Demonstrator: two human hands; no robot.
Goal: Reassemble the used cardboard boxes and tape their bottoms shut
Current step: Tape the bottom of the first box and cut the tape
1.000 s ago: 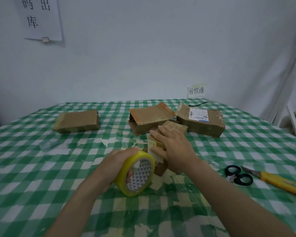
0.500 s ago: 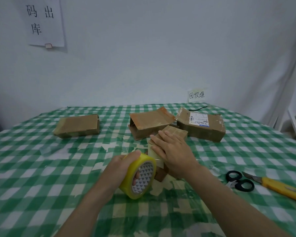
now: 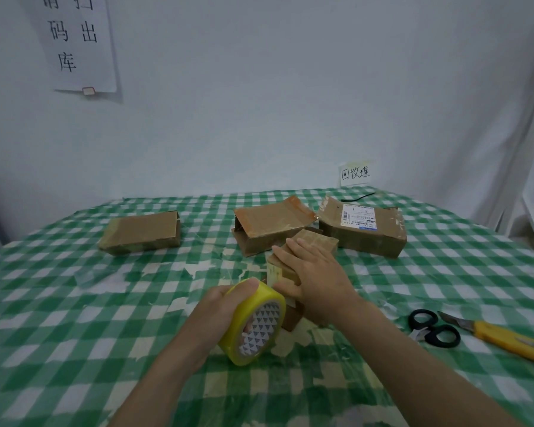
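In the middle of the table (image 3: 74, 303), on its green checked cloth, my right hand (image 3: 318, 282) lies flat on top of the small cardboard box (image 3: 316, 245), fingers straight and pressing down, thumb along its near side. My left hand (image 3: 221, 306) has its grip curled around the yellow tape roll (image 3: 255, 323), fingers through the core, thumb over the rim; the roll sits just beside the box's near left corner, tilted on edge. Beyond the small box stand an open-ended box (image 3: 270, 226) and a labelled box (image 3: 363, 231), side by side. A third box (image 3: 141, 232) lies well apart to the left. Scissors (image 3: 433, 328) and a yellow utility knife (image 3: 506, 337) rest to my right.
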